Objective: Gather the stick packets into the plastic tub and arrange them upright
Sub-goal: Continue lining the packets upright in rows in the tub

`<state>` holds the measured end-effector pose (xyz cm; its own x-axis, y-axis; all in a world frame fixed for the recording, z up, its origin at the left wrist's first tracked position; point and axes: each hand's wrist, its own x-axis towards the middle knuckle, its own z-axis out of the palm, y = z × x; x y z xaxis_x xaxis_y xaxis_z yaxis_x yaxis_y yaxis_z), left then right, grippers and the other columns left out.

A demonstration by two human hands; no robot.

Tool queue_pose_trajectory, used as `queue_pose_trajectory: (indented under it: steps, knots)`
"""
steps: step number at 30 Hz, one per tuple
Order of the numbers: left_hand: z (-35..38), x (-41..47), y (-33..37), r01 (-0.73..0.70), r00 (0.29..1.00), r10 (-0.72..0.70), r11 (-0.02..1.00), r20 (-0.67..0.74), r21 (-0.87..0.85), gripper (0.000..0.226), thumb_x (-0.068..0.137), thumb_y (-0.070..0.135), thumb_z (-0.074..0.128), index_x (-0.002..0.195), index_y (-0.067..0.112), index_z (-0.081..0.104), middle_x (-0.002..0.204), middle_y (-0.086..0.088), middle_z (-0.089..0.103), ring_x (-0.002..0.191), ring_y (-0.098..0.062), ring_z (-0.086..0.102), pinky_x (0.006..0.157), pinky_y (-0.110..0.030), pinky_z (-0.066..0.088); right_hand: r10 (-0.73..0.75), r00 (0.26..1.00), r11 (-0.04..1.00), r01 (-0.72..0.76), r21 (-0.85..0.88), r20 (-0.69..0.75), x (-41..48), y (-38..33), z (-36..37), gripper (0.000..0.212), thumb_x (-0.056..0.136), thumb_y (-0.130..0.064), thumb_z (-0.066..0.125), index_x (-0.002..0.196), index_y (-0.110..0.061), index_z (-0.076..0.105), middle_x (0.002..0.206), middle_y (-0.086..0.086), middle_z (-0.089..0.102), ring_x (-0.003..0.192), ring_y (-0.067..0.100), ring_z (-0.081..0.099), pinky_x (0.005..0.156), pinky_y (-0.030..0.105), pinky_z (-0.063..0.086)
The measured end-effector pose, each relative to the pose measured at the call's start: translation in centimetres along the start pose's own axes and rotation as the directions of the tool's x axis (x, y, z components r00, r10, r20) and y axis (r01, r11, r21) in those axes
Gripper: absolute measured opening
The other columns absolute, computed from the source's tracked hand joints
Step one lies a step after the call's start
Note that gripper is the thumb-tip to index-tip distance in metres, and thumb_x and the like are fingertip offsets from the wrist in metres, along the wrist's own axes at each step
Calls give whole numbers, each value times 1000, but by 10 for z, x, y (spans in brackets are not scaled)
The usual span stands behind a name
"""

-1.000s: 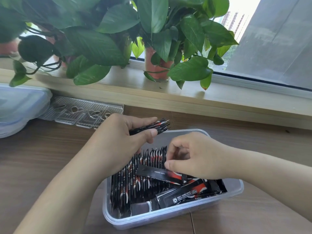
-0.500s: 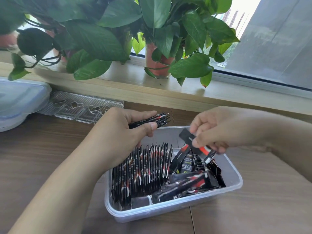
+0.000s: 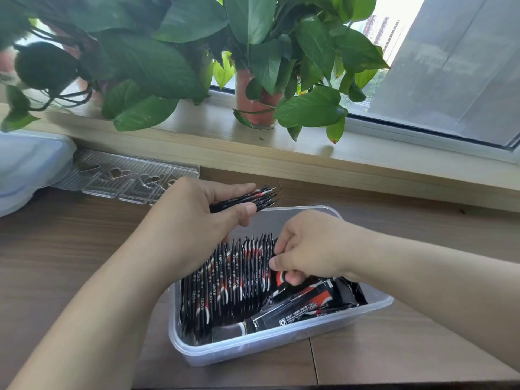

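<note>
Wooden desk (image 3: 56, 249): left fingers (image 3: 247, 209) clamped on stick packets (image 3: 253, 197), right fingers (image 3: 277, 261) pinching one in tub (image 3: 281, 343).

Likely a home or office: potted plants (image 3: 253, 60) on windowsill (image 3: 281, 142) above wooden desk (image 3: 70, 249).

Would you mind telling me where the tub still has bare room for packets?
The far end of the tub, beyond the upright row, is bare. The right half is crowded with loose packets under the right hand.
</note>
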<state>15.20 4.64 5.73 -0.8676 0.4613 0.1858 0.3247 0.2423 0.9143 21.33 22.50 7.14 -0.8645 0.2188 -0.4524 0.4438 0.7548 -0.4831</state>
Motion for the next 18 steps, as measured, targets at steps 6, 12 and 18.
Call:
queue_pose_trajectory:
  steps: [6, 12, 18]
  knots:
    - [0, 0, 1, 15, 1000, -15, 1000, 5, -1, 12, 87, 34, 73, 97, 38, 77, 60, 4, 71, 45, -7, 46, 51, -22, 39, -45, 998, 994, 49, 100, -40, -3, 3, 2, 24, 83, -16, 79, 95, -15, 58, 76, 1, 76, 60, 7, 71, 59, 19, 52]
    - [1, 0, 1, 15, 1000, -15, 1000, 4, 7, 13, 87, 34, 72, 98, 36, 78, 49, 13, 63, 41, -5, 43, 45, -16, 36, 53, 998, 943, -45, 329, -16, -1, 5, 2, 25, 76, -12, 85, 92, -6, 67, 80, 7, 77, 74, 16, 77, 94, 37, 56]
    - [2, 0, 3, 6, 1000, -6, 999, 15, 40, 12, 89, 30, 71, 98, 33, 77, 45, 21, 59, 36, 2, 43, 41, -9, 33, 127, 991, 836, -135, 532, 52, -1, 5, 3, 16, 78, 3, 79, 87, 0, 66, 73, 8, 74, 74, 19, 76, 84, 26, 59]
